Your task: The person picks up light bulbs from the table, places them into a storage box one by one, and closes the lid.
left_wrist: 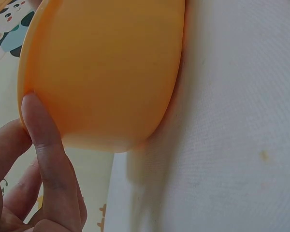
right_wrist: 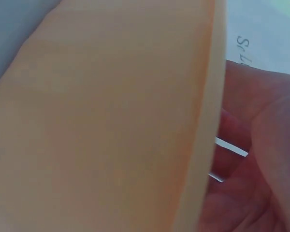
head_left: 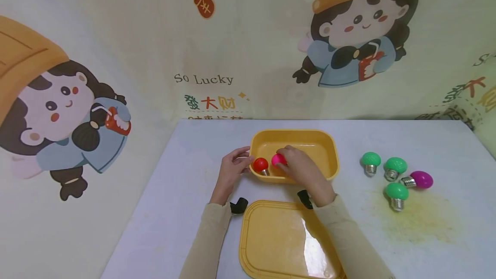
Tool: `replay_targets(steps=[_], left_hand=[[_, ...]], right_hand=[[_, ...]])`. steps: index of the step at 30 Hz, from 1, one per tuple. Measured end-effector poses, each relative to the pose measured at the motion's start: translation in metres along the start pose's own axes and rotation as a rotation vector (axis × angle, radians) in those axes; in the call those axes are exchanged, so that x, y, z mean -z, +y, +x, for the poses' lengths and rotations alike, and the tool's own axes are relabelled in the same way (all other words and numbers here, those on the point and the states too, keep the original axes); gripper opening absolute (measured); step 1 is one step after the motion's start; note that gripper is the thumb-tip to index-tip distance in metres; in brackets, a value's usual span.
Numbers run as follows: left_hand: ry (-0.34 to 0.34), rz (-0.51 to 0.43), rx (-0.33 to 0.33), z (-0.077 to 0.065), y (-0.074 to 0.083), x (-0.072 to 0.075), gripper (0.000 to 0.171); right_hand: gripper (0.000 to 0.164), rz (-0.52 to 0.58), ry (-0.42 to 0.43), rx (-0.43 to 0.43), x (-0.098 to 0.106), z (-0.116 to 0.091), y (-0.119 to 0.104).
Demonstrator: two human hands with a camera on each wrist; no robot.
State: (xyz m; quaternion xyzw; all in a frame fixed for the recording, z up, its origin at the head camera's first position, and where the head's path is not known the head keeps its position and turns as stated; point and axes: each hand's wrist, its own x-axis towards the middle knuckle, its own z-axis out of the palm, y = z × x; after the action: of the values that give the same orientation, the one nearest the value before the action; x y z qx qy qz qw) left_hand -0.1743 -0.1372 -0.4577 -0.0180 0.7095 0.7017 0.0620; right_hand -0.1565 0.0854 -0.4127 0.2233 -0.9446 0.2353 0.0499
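A yellow plastic box (head_left: 319, 152) stands near the back of the table. My left hand (head_left: 233, 165) pinches its left rim; in the left wrist view a finger lies flat along the outer wall of the box (left_wrist: 106, 77). Inside, near the front left corner, lies a red light bulb (head_left: 261, 164) with a silver screw base. My right hand (head_left: 301, 166) reaches over the front rim and grips a pink bulb (head_left: 277, 159) low in the box, its base hidden by the fingers. The box wall (right_wrist: 106, 121) covers most of the right wrist view, hiding the fingertips.
A yellow lid (head_left: 275, 236) lies in front of the box, partly under my right forearm. To the right sit three green bulbs (head_left: 371, 160) and a purple bulb (head_left: 422, 179) in a loose group. Yellowish stains (head_left: 422, 218) mark the tabletop. A printed cloth (head_left: 263, 55) hangs behind.
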Motion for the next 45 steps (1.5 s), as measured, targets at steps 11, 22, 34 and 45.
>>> replay_targets(steps=[11, 22, 34, 45], left_hand=[[0.0, 0.006, -0.007, 0.0, 0.0, 0.0, 0.038], [0.008, 0.032, -0.001, 0.0, 0.001, -0.001, 0.039], [0.01, 0.028, 0.0, 0.0, 0.001, -0.002, 0.038], [0.015, 0.04, 0.009, 0.0, -0.001, -0.001, 0.039]], right_hand=[[0.034, 0.038, -0.05, -0.057, -0.007, 0.006, -0.005], [0.031, 0.023, -0.069, -0.088, -0.015, 0.008, -0.003], [0.044, 0.024, -0.082, -0.111, -0.014, 0.008, -0.001], [0.041, -0.014, -0.053, -0.072, -0.006, 0.006, -0.003]])
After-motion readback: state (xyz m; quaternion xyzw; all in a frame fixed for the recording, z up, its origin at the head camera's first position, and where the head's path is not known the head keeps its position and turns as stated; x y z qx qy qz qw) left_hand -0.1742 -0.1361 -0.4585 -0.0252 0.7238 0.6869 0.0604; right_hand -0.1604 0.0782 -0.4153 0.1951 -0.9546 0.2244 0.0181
